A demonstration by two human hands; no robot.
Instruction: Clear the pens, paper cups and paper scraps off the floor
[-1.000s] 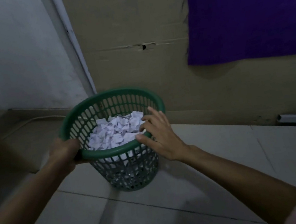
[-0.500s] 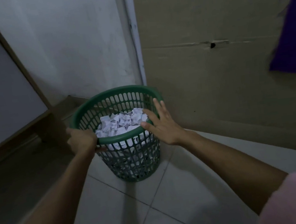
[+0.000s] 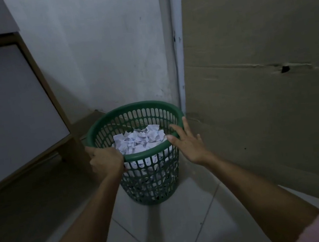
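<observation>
Dim corner, pale tiled floor [image 3: 169, 231]; plastered wall behind, cardboard sheet [image 3: 259, 67] filling the right of the frame, wood-framed panel [image 3: 11, 112] at left. Green plastic wastebasket [image 3: 152, 182] stands at centre frame on the tiles: round, tapered, slotted lattice wall, smooth rolled rim. Paper scraps [image 3: 140, 139], white and crumpled, are heaped inside to near the rim. Left hand [image 3: 107, 162] grips the near-left rim, fingers curled over it. Right hand [image 3: 188, 143] lies spread, fingers straight, against the right rim. Judgement: load is light; lattice likely flexes, rim is stiffer, so hold at the rim on opposite sides.
</observation>
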